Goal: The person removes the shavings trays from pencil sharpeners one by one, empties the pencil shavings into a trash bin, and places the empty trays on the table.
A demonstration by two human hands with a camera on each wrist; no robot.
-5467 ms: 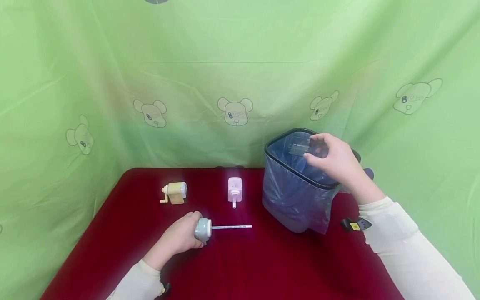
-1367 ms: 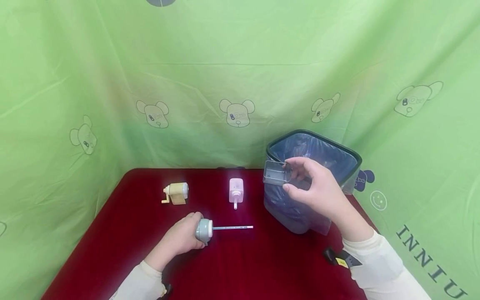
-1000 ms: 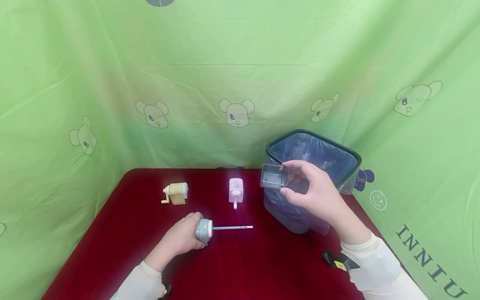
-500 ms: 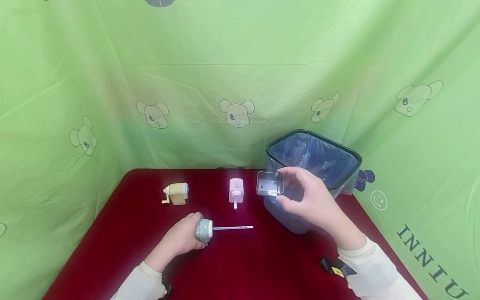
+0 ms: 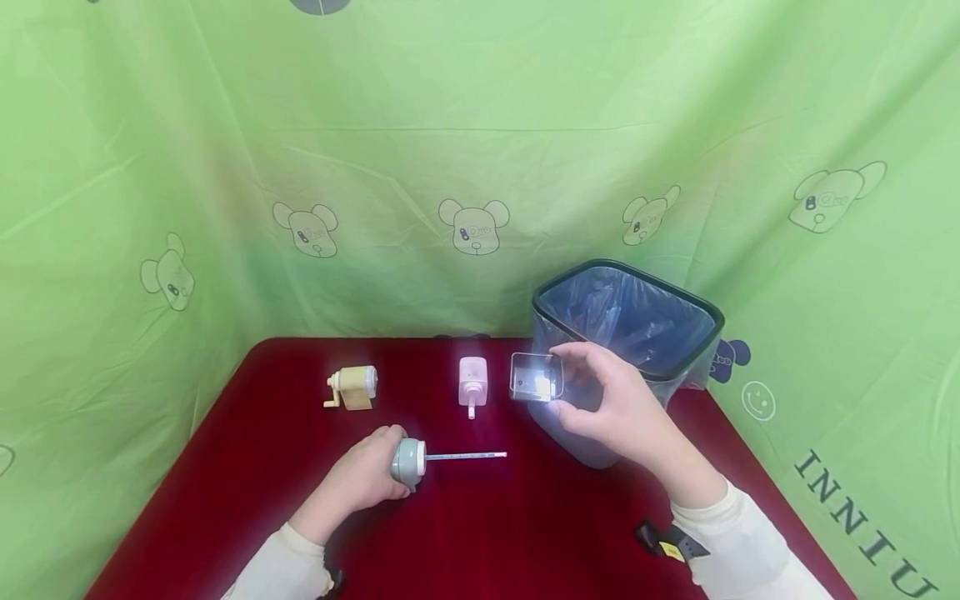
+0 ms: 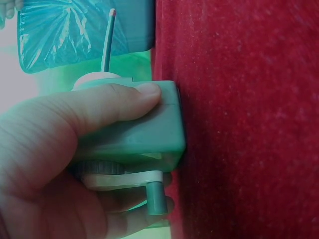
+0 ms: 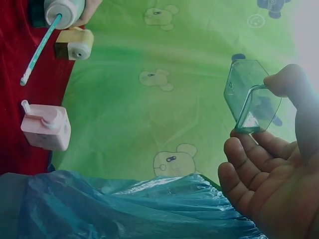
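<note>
My left hand (image 5: 367,471) grips a grey-green crank pencil sharpener (image 6: 134,124) on the red tabletop. A blue pencil (image 5: 465,455) sticks out of its white front, pointing right. In the left wrist view my thumb lies along its side, and its crank handle (image 6: 157,196) shows beside my fingers. Between thumb and fingertips my right hand (image 5: 618,408) pinches a small clear plastic shavings tray (image 5: 536,377). The tray is in the air, just left of the bin's front wall, and a bright reflection shows on it. In the right wrist view it looks see-through, with no shavings visible (image 7: 251,97).
A bin (image 5: 585,437) with a black rim and bluish plastic liner stands at the back right. A pink crank sharpener (image 5: 472,379) sits mid-table, and a yellow one (image 5: 354,387) to its left. Green printed cloth (image 5: 390,150) hangs behind and at both sides.
My right hand has carried the tray from over the bin's opening leftward and nearer to me, past the rim, lowering it. My left hand, the sharpener and the pencil have stayed put.
</note>
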